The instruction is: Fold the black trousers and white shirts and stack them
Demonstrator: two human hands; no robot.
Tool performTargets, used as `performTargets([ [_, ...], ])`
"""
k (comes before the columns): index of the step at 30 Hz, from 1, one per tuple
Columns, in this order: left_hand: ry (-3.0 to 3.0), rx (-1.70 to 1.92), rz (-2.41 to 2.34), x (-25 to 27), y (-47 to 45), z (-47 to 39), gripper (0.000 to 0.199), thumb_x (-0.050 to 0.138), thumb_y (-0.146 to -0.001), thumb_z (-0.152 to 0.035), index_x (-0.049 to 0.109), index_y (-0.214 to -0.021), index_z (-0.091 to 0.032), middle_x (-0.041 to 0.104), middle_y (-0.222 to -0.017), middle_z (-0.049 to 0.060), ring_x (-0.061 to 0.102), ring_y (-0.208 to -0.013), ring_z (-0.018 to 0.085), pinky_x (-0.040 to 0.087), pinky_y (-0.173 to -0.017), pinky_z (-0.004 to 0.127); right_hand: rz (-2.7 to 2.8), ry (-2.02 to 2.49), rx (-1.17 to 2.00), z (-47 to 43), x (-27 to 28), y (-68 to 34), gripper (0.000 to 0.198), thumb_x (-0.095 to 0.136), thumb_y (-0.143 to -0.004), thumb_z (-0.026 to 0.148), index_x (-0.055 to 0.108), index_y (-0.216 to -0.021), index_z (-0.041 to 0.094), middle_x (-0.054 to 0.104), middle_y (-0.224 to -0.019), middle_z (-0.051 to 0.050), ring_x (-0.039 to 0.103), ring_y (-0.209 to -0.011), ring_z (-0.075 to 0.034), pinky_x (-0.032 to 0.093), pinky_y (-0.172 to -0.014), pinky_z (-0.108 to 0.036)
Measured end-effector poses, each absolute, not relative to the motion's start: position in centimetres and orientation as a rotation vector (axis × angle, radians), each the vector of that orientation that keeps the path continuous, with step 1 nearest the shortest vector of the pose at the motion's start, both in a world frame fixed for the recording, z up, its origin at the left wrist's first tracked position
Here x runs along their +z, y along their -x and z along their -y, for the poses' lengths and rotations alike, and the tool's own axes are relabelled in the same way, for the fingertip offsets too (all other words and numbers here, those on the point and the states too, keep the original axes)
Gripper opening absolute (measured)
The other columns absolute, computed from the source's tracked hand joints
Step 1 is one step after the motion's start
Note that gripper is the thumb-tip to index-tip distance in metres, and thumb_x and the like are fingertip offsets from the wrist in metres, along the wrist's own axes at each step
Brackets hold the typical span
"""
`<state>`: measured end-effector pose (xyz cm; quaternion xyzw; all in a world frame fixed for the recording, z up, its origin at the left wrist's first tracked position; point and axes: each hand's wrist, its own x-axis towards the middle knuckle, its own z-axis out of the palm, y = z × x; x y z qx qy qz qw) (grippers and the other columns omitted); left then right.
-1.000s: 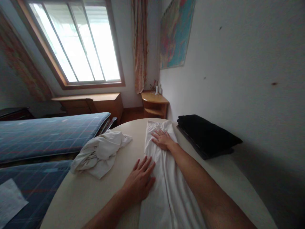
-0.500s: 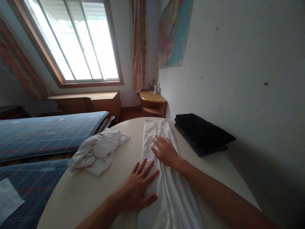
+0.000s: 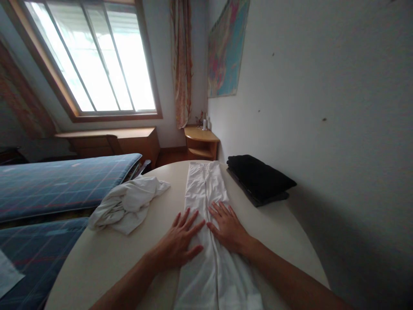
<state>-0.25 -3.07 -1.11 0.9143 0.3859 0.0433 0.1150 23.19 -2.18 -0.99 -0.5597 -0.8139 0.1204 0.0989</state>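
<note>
Daylight whitened the window (image 3: 93,64) beyond the round pale table (image 3: 277,241), and a colourful poster (image 3: 226,56) hung on the wall (image 3: 300,73) to our right. We had the long white cloth (image 3: 200,183) laid lengthwise on the table, reaching from its far edge towards us and out at the bottom of the view, with a lengthwise line down its middle. Our left hand (image 3: 179,241) lay palm down across the cloth's left edge, fingers open and spread. Our right hand (image 3: 229,228) lay palm down on its right half, fingers open and slightly parted. We saw a crumpled white cloth (image 3: 127,204) at the table's left edge, near a blue checked mattress (image 3: 64,181), and a folded black cloth (image 3: 260,178) to the right, apart from the long one.
</note>
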Motion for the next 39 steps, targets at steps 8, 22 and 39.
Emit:
performTargets([
  [8,-2.983,0.152,-0.729,-1.9,2.1,10.0,0.073,0.044,-0.099,-0.054,0.013,-0.159,-0.028,0.016,-0.164,0.010,0.017,-0.151,0.032,0.026,-0.119,0.053,2.625,1.272,0.436,11.3,-1.5,-24.9,0.062,0.033,-0.102,0.053,0.026,-0.157,0.026,0.025,-0.162,-0.007,0.021,-0.150,-0.030,0.020,-0.120,-0.056],
  [22,-3.207,0.476,-0.592,-0.7,1.5,13.2,0.006,0.054,-0.097,-0.020,0.060,-0.099,-0.021,0.066,-0.081,0.000,0.063,-0.072,0.015,0.051,-0.062,0.023,2.609,0.926,-0.336,16.9,-5.3,-29.3,0.025,0.049,-0.100,0.029,0.065,-0.119,0.027,0.069,-0.128,-0.001,0.064,-0.119,-0.021,0.055,-0.095,-0.028],
  [39,-2.964,0.420,-0.626,1.3,1.3,11.9,0.035,0.060,-0.085,-0.011,0.051,-0.117,-0.024,0.071,-0.098,0.001,0.067,-0.084,0.019,0.053,-0.077,0.030,2.281,1.079,-0.174,16.6,-4.8,-25.9,0.024,0.045,-0.096,0.021,0.067,-0.105,0.024,0.076,-0.098,-0.005,0.071,-0.089,-0.019,0.057,-0.078,-0.026],
])
